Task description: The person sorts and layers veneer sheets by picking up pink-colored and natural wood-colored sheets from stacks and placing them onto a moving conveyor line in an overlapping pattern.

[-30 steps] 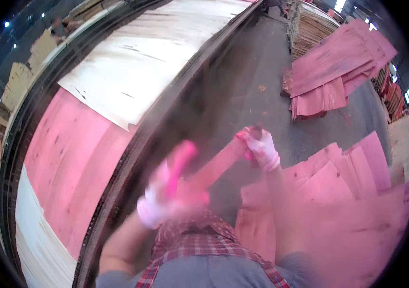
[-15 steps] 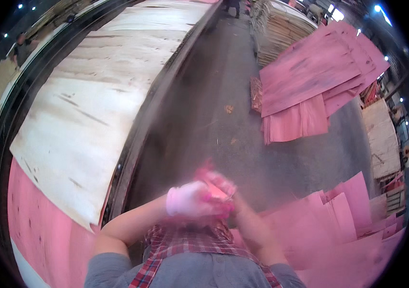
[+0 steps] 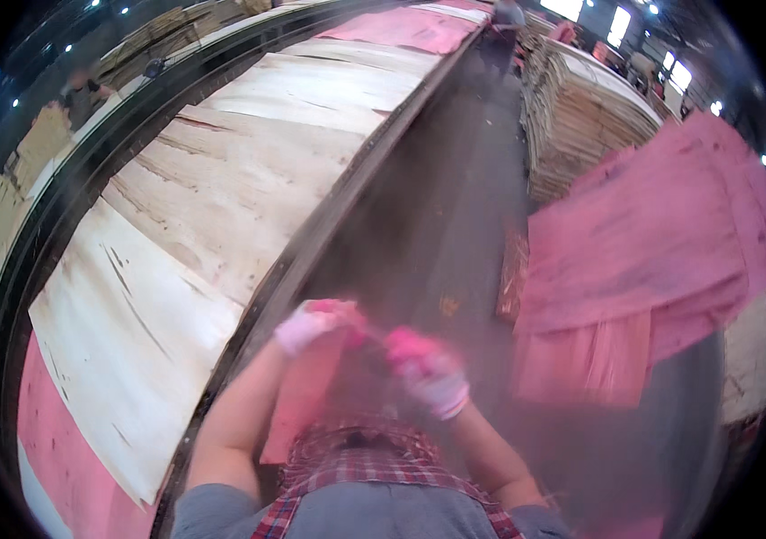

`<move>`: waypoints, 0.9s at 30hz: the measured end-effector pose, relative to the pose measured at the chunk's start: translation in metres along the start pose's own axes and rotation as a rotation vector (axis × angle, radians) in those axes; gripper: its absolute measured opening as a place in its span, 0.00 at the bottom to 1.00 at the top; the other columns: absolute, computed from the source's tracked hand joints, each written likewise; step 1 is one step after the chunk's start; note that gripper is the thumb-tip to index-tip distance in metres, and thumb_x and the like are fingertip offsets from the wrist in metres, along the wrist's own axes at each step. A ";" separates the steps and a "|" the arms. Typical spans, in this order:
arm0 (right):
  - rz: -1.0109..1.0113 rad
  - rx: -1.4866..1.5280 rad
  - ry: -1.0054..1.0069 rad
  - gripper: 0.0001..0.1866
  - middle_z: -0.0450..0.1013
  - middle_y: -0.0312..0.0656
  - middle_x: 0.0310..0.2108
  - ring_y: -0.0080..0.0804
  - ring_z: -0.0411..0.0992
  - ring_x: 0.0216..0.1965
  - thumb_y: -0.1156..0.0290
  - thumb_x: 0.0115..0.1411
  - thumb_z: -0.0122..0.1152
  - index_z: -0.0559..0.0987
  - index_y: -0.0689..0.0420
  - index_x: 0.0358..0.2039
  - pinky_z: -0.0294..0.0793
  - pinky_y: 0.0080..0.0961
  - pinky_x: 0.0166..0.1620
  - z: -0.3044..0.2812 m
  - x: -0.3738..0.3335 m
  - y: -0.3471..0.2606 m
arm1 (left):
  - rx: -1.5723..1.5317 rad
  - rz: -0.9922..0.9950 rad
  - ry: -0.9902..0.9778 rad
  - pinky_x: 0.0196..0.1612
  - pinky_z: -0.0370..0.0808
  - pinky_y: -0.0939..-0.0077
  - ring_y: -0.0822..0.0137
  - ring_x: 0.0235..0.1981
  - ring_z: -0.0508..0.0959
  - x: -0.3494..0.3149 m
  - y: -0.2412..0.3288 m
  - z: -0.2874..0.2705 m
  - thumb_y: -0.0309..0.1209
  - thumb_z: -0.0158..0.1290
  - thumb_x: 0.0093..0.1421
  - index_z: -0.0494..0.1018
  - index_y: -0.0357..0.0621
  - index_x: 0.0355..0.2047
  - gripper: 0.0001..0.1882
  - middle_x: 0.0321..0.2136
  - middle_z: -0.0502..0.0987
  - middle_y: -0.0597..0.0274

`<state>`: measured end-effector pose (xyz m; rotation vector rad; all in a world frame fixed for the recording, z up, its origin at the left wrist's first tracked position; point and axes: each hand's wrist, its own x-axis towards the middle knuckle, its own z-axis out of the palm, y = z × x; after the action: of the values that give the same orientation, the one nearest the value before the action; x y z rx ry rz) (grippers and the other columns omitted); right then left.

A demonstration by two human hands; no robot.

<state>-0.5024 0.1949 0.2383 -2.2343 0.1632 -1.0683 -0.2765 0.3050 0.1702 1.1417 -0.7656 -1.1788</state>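
Note:
In a white glove stained pink, my left hand [image 3: 322,322] is closed at its fingers. From it hangs a narrow pink veneer strip [image 3: 305,391], slanting down between my left forearm and my apron. My right hand [image 3: 428,370], gloved the same way, is a little to the right and nearer me, apart from the left. Its fingers look curled, but motion blurs them, and what they hold, if anything, cannot be made out.
To my left runs a long conveyor bed with pale veneer sheets [image 3: 145,314] and a pink sheet [image 3: 59,431] at its near end. A slumped pink veneer pile [image 3: 634,234] stands at right, before a tall veneer stack [image 3: 580,117]. A person [image 3: 504,36] stands far down the aisle.
My hands were together before my chest; now they are apart, the left forward and to the left. The pink strip now hangs from my left hand. The whole view has swung rightward and down.

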 end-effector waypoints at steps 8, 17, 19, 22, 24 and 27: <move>0.901 1.056 0.375 0.11 0.71 0.38 0.27 0.25 0.69 0.19 0.68 0.54 0.54 0.71 0.60 0.36 0.70 0.19 0.22 -0.007 0.133 0.224 | -0.068 -0.009 0.327 0.44 0.72 0.68 0.60 0.37 0.75 0.137 0.073 -0.048 0.30 0.48 0.57 0.68 0.34 0.41 0.14 0.34 0.75 0.52; 1.067 0.655 -0.338 0.13 0.73 0.43 0.28 0.27 0.72 0.24 0.68 0.52 0.56 0.73 0.60 0.37 0.71 0.20 0.24 0.020 0.281 0.415 | -0.240 0.073 0.088 0.45 0.71 0.75 0.65 0.40 0.74 0.425 0.053 -0.166 0.26 0.50 0.55 0.68 0.34 0.39 0.12 0.36 0.74 0.56; 1.137 0.823 -0.387 0.13 0.74 0.43 0.28 0.27 0.73 0.24 0.67 0.52 0.57 0.73 0.60 0.37 0.71 0.20 0.25 0.016 0.312 0.454 | -0.038 0.057 0.084 0.45 0.70 0.76 0.66 0.40 0.73 0.473 0.059 -0.184 0.27 0.51 0.54 0.69 0.35 0.38 0.12 0.36 0.74 0.57; 1.233 0.795 -0.374 0.13 0.73 0.43 0.26 0.29 0.72 0.22 0.68 0.51 0.58 0.73 0.61 0.36 0.70 0.19 0.20 0.020 0.357 0.518 | 0.449 -0.042 0.256 0.44 0.69 0.76 0.65 0.39 0.73 0.537 0.069 -0.225 0.31 0.47 0.55 0.68 0.38 0.36 0.11 0.35 0.74 0.58; 1.209 0.835 -0.148 0.14 0.73 0.44 0.25 0.31 0.72 0.20 0.69 0.51 0.58 0.71 0.62 0.37 0.69 0.19 0.16 0.033 0.391 0.580 | 0.694 -0.047 0.367 0.40 0.70 0.73 0.62 0.35 0.73 0.587 0.060 -0.269 0.32 0.41 0.56 0.67 0.41 0.31 0.09 0.32 0.73 0.57; 1.234 0.798 -0.046 0.14 0.72 0.45 0.26 0.30 0.71 0.19 0.68 0.52 0.57 0.70 0.62 0.37 0.70 0.21 0.17 0.072 0.461 0.674 | 1.216 -0.255 0.458 0.37 0.70 0.68 0.57 0.33 0.73 0.646 0.075 -0.302 0.32 0.39 0.54 0.66 0.42 0.27 0.08 0.29 0.73 0.53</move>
<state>-0.0390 -0.4669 0.1002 -1.0527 0.8008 -0.2692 0.1880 -0.2355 0.0920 2.4593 -1.0010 -0.5087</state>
